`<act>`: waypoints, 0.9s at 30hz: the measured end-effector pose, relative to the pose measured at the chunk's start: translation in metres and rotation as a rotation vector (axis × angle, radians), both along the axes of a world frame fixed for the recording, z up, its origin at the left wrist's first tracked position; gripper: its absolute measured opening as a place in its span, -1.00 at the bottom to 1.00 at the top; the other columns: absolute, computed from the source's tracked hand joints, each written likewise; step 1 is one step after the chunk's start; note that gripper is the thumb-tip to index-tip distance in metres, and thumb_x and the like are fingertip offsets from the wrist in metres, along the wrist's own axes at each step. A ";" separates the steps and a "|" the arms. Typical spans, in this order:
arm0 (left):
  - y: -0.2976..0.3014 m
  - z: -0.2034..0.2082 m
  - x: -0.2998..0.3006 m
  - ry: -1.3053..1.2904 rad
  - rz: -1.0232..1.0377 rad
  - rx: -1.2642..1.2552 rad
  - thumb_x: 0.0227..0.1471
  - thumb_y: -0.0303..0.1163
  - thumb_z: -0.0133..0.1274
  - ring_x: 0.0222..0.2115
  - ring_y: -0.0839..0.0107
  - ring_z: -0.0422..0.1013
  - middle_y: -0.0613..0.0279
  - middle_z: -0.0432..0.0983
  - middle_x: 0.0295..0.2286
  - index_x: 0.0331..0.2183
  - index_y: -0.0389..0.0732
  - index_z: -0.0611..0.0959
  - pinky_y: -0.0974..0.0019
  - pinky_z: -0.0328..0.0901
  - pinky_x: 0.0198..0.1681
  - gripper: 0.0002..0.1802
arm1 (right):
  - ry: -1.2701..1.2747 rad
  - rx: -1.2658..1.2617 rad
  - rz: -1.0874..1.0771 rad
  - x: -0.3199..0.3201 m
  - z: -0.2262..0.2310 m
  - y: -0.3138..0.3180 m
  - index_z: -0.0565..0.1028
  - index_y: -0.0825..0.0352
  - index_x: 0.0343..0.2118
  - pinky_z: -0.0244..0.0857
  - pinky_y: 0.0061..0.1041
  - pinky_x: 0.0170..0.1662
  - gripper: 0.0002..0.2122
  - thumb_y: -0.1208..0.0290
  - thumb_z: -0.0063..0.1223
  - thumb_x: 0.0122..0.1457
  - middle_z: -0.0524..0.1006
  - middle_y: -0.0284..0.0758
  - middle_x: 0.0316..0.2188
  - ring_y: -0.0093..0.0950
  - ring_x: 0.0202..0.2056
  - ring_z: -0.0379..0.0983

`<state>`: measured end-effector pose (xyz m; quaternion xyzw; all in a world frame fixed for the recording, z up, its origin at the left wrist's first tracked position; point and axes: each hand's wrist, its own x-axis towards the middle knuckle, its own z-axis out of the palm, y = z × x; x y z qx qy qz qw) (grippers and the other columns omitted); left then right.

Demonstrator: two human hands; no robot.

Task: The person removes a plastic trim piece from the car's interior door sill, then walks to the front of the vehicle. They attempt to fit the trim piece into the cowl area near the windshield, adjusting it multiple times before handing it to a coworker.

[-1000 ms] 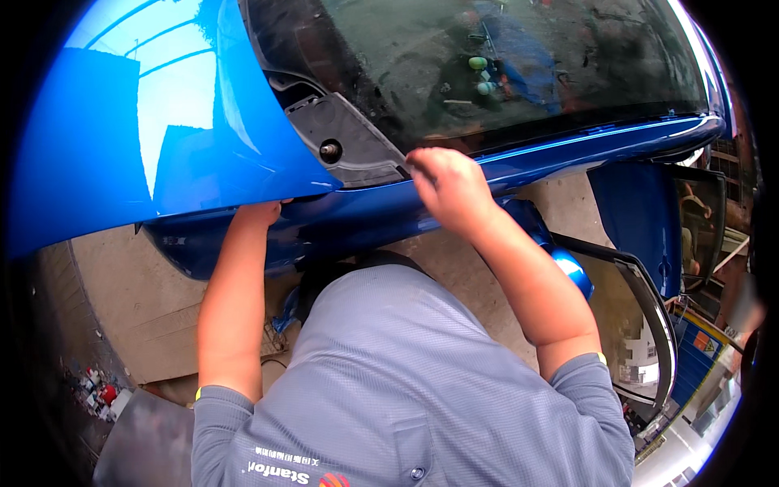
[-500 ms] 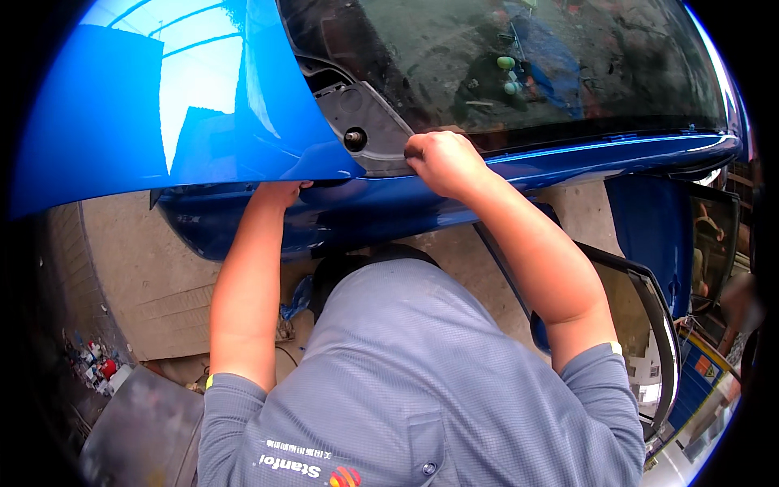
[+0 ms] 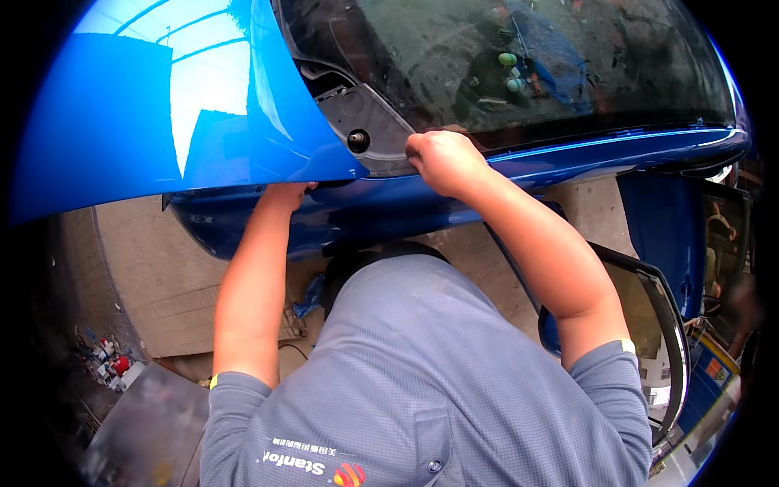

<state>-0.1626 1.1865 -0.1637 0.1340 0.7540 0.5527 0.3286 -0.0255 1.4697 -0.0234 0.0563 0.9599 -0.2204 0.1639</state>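
Note:
A blue car hood (image 3: 300, 138) is raised at the left, and my left hand (image 3: 288, 196) reaches beneath its lower edge, over the fender (image 3: 357, 213). Its fingers are mostly hidden there. My right hand (image 3: 449, 162) is closed, with curled fingertips at the outer end of the grey plastic cowl panel (image 3: 381, 134), by the lower corner of the windshield (image 3: 519, 81). A wiper spindle (image 3: 358, 140) stands up through a round hole in that panel, left of my right hand.
A detached car door (image 3: 649, 325) with a window stands to the right, beside another blue body panel (image 3: 661, 235). Flattened cardboard (image 3: 178, 325) covers the floor at the left. Several small items (image 3: 109, 361) and a dark flat-topped surface (image 3: 150, 422) lie at the lower left.
The whole view has shifted slightly. Both hands keep their places on the car, the left beneath the hood edge and the right at the cowl panel's end.

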 end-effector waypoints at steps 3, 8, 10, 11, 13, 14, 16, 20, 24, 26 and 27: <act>0.028 0.041 0.009 -0.174 0.159 -0.215 0.13 -0.48 0.03 -0.39 0.33 0.40 0.18 0.50 -0.39 -0.29 -0.18 0.57 0.29 0.29 -0.31 -0.93 | 0.035 -0.009 -0.070 0.003 -0.001 -0.001 0.59 0.34 -0.26 0.39 -0.23 -0.07 -0.84 0.41 0.12 0.13 0.60 -0.10 -0.30 -0.11 -0.17 0.53; 0.021 0.009 0.018 -0.005 0.243 0.036 0.14 -0.37 0.09 -0.44 0.39 0.38 0.23 0.48 -0.42 -0.27 -0.16 0.55 0.30 0.26 -0.37 -0.88 | 0.035 -0.024 -0.096 0.002 0.000 -0.002 0.60 0.35 -0.25 0.40 -0.25 -0.07 -0.84 0.43 0.10 0.16 0.60 -0.10 -0.32 -0.14 -0.19 0.54; 0.025 0.005 0.027 0.072 0.306 0.077 0.18 -0.39 0.01 -0.35 0.36 0.40 0.18 0.51 -0.37 -0.27 -0.22 0.55 0.29 0.30 -0.27 -0.88 | 0.056 -0.024 -0.095 0.002 -0.001 -0.001 0.60 0.34 -0.27 0.41 -0.26 -0.11 -0.85 0.41 0.09 0.18 0.60 -0.11 -0.35 -0.19 -0.20 0.55; 0.025 0.003 0.026 0.095 0.320 0.079 0.18 -0.38 0.02 -0.35 0.36 0.41 0.17 0.51 -0.37 -0.27 -0.22 0.55 0.29 0.30 -0.27 -0.87 | 0.072 -0.019 -0.080 0.003 -0.003 -0.001 0.60 0.33 -0.28 0.41 -0.27 -0.11 -0.86 0.41 0.10 0.17 0.60 -0.13 -0.34 -0.20 -0.20 0.54; 0.021 0.001 0.023 0.143 0.310 0.054 0.18 -0.37 0.03 -0.35 0.35 0.41 0.16 0.52 -0.37 -0.25 -0.22 0.56 0.28 0.31 -0.26 -0.86 | 0.103 -0.010 -0.051 0.004 -0.006 0.000 0.61 0.32 -0.29 0.42 -0.30 -0.12 -0.86 0.39 0.12 0.16 0.59 -0.16 -0.32 -0.23 -0.19 0.53; 0.019 0.000 0.021 0.164 0.299 0.042 0.18 -0.36 0.04 -0.35 0.35 0.41 0.16 0.52 -0.37 -0.24 -0.22 0.56 0.27 0.31 -0.25 -0.85 | 0.141 0.019 -0.006 0.005 -0.004 -0.001 0.62 0.30 -0.29 0.41 -0.30 -0.12 -0.86 0.39 0.15 0.14 0.58 -0.19 -0.31 -0.23 -0.18 0.51; 0.013 0.000 0.017 0.210 0.271 0.012 0.18 -0.35 0.05 -0.35 0.34 0.42 0.15 0.53 -0.37 -0.23 -0.22 0.57 0.26 0.31 -0.24 -0.83 | 0.218 0.075 0.080 0.005 -0.001 -0.005 0.63 0.27 -0.28 0.40 -0.31 -0.12 -0.84 0.38 0.20 0.09 0.54 -0.25 -0.28 -0.24 -0.16 0.47; 0.009 0.000 0.014 0.321 0.206 -0.058 0.17 -0.32 0.08 -0.35 0.33 0.43 0.14 0.54 -0.37 -0.20 -0.23 0.58 0.24 0.32 -0.23 -0.79 | 0.178 0.017 0.145 -0.012 -0.015 -0.017 0.63 0.25 -0.32 0.41 -0.34 -0.13 -0.84 0.35 0.26 0.03 0.52 -0.29 -0.28 -0.28 -0.16 0.46; 0.004 -0.004 0.015 0.687 0.087 -0.239 0.17 -0.29 0.11 -0.34 0.32 0.44 0.12 0.56 -0.37 -0.17 -0.23 0.59 0.22 0.33 -0.21 -0.75 | 0.167 0.026 0.171 -0.017 -0.021 -0.021 0.63 0.25 -0.33 0.43 -0.33 -0.09 -0.84 0.34 0.26 0.03 0.54 -0.34 -0.29 -0.30 -0.14 0.47; 0.004 -0.001 0.019 0.748 0.152 -0.307 0.17 -0.27 0.13 -0.34 0.32 0.44 0.12 0.56 -0.37 -0.15 -0.23 0.60 0.21 0.34 -0.20 -0.73 | 0.191 0.040 0.171 -0.016 -0.025 -0.021 0.63 0.24 -0.34 0.43 -0.33 -0.10 -0.84 0.33 0.26 0.03 0.54 -0.35 -0.31 -0.31 -0.16 0.48; 0.001 0.003 0.024 0.753 0.212 -0.338 0.17 -0.27 0.14 -0.34 0.32 0.45 0.11 0.57 -0.37 -0.15 -0.23 0.60 0.20 0.34 -0.20 -0.72 | 0.202 0.047 0.167 -0.015 -0.025 -0.023 0.64 0.24 -0.36 0.43 -0.34 -0.12 -0.85 0.32 0.27 0.02 0.54 -0.35 -0.33 -0.32 -0.17 0.49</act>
